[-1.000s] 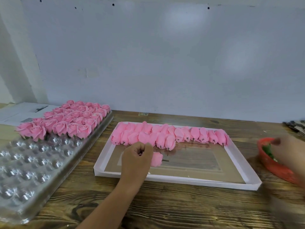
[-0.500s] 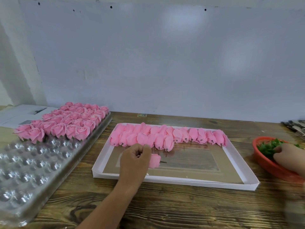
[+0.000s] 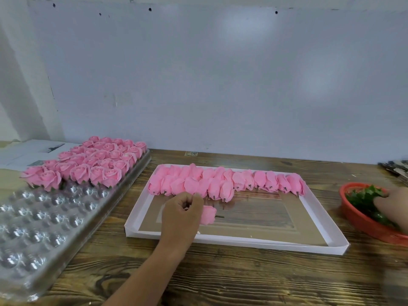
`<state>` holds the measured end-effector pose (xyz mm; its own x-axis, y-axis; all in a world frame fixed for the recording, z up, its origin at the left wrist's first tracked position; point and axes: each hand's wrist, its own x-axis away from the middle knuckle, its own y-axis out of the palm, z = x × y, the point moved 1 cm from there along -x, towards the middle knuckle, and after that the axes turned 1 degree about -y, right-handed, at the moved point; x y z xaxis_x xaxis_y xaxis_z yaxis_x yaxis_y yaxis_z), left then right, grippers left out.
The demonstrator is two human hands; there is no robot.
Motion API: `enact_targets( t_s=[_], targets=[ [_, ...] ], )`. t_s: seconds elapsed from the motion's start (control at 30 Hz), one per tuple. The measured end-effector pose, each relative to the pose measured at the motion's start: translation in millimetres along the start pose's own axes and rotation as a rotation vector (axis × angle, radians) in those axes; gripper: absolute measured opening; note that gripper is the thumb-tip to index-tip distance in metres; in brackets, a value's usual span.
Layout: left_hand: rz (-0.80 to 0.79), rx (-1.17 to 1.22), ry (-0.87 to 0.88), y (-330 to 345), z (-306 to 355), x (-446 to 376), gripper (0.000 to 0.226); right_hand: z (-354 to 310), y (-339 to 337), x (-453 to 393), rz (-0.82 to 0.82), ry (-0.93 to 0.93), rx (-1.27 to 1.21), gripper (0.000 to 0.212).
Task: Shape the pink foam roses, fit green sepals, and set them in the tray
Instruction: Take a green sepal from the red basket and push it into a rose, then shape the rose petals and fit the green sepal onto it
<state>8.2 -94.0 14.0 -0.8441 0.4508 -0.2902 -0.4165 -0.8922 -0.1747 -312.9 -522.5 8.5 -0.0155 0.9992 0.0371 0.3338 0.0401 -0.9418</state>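
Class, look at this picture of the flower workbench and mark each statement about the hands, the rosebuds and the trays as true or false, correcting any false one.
1. The left hand holds a single pink bud over the white tray. True.
2. The right hand rests on the wooden table, away from any container. False: it reaches into the red basket of green sepals.
3. The clear blister tray is full of finished roses. False: finished roses fill only its far end; the near cups are empty.
4. The unshaped buds lie in rows along the far side of the white tray. True.
5. The basket sits left of the white tray. False: it sits to the right.
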Motion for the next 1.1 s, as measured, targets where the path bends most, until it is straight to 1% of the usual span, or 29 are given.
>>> enact_targets(
  t_s=[0.07, 0.1, 0.13, 0.17, 0.2, 0.23, 0.27, 0.33, 0.43, 0.5, 0.6, 0.7, 0.77, 0.83, 0.93, 1.1],
  targets=[
    [-0.004, 0.001, -0.01, 0.1, -0.3, -0.1, 0.041, -15.0, -4.8, 12.9, -0.091, 0.02, -0.043, 0.05],
    [-0.005, -0.002, -0.013, 0.0, -0.6, -0.2, 0.042, -27.8, -14.7, 34.0, -0.088, 0.022, -0.091, 0.051],
    [-0.006, -0.008, -0.015, -0.1, -0.7, -0.2, 0.042, -39.0, -26.3, 59.8, -0.02, 0.012, -0.168, 0.045],
    [-0.007, -0.015, -0.014, -0.2, -0.8, -0.1, 0.042, -48.1, -36.9, 85.5, 0.086, -0.014, -0.261, 0.042],
    [-0.008, -0.019, -0.011, -0.3, -0.7, -0.1, 0.042, -56.9, -45.7, 111.2, 0.189, -0.06, -0.325, 0.046],
    [-0.009, -0.02, -0.01, -0.3, -0.8, -0.3, 0.042, -66.2, -50.1, 132.2, 0.24, -0.121, -0.386, 0.049],
    [-0.011, -0.019, -0.015, -0.1, -0.8, -0.2, 0.042, -75.3, -52.9, 149.8, 0.253, -0.206, -0.437, 0.05],
    [-0.013, -0.016, -0.029, 0.1, -0.5, -0.3, 0.039, -93.7, -50.7, 175.8, 0.217, -0.328, -0.543, 0.045],
    [-0.016, -0.002, -0.054, 0.2, 0.0, -0.4, 0.037, -121.6, -41.4, 207.4, 0.191, -0.476, -0.595, 0.029],
    [-0.024, 0.01, -0.065, 0.0, 1.1, -0.2, 0.035, -140.1, -31.2, 228.8, 0.157, -0.565, -0.666, 0.026],
    [-0.025, 0.012, -0.07, -0.4, 2.5, 0.1, 0.033, -163.8, -8.2, 253.1, 0.014, -0.59, -0.756, 0.025],
    [-0.03, 0.023, -0.077, -1.3, 2.4, 0.5, 0.037, -181.2, 17.6, 275.5, -0.203, -0.599, -0.784, 0.032],
    [-0.036, 0.027, -0.085, -1.9, 2.4, 0.6, 0.041, -189.1, 31.1, 288.7, -0.294, -0.617, -0.835, 0.036],
    [-0.039, 0.036, -0.09, -2.0, 3.0, 0.8, 0.039, -194.1, 40.8, 297.5, -0.319, -0.654, -0.856, 0.036],
    [-0.044, 0.04, -0.083, -1.6, 3.8, 1.2, 0.032, -193.4, 50.6, 305.7, -0.295, -0.705, -0.841, 0.037],
    [-0.042, 0.038, -0.051, -1.0, 6.6, 3.8, 0.031, -188.2, 62.1, 315.2, -0.285, -0.697, -0.713, 0.045]
  ],
)
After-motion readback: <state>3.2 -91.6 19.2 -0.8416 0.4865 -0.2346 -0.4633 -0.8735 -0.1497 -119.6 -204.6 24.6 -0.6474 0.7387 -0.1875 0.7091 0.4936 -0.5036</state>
